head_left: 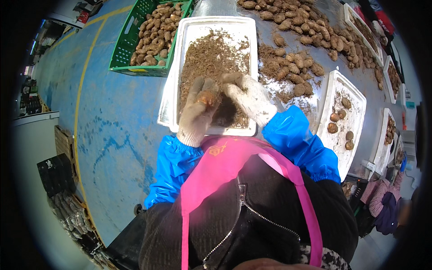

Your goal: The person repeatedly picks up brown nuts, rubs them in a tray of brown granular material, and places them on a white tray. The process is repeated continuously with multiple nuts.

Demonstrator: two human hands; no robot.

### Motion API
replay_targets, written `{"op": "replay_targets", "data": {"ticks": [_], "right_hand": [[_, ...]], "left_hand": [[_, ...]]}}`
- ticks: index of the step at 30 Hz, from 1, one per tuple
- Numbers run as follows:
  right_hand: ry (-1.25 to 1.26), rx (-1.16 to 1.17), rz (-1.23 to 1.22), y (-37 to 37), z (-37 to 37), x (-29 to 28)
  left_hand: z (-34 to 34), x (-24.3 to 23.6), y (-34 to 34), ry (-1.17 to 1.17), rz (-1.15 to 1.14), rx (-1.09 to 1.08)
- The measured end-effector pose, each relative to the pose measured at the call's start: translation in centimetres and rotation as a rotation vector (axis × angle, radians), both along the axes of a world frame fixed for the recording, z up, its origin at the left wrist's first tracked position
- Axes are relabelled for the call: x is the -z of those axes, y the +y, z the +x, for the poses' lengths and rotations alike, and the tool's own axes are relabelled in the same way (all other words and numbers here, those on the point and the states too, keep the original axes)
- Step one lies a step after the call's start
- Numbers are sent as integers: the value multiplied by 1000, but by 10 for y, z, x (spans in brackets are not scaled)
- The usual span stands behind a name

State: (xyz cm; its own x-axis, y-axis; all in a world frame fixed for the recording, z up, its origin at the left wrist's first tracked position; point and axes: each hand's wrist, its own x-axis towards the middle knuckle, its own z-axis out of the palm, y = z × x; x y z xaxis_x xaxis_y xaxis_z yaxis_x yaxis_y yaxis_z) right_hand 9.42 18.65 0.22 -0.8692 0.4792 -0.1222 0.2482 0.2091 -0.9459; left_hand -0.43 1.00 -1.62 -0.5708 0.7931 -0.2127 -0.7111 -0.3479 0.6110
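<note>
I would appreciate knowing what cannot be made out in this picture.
Head view:
Underside of the held tuber: hidden by the left hand.
Whether the right hand holds anything: hidden behind its curled fingers.
Far end of the green crate: cut off by upper edge.

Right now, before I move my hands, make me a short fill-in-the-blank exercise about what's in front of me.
1. The taro-like corm sits in the gloved hand on your ____.
2. The plastic crate full of corms is coloured ____.
3. The tray with a few scattered corms lies to the ____ of your hands.
4. Your apron is coloured ____.

Missing words: left; green; right; pink.
</note>
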Motion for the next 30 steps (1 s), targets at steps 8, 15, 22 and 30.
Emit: {"op": "replay_targets", "data": {"ticks": [8, 15, 22, 30], "right_hand": [[314, -146, 421, -16, -12, 15], [-348, 35, 462, 30, -16, 27], [285, -6, -99, -12, -9, 18], [-180, 85, 425, 13, -27, 3]], "left_hand": [[3, 18, 7, -377, 227, 56], [2, 12, 1, -234, 138, -65], [-2, 19, 2, -421, 215, -63], [7, 12, 3, -240, 11, 34]]}}
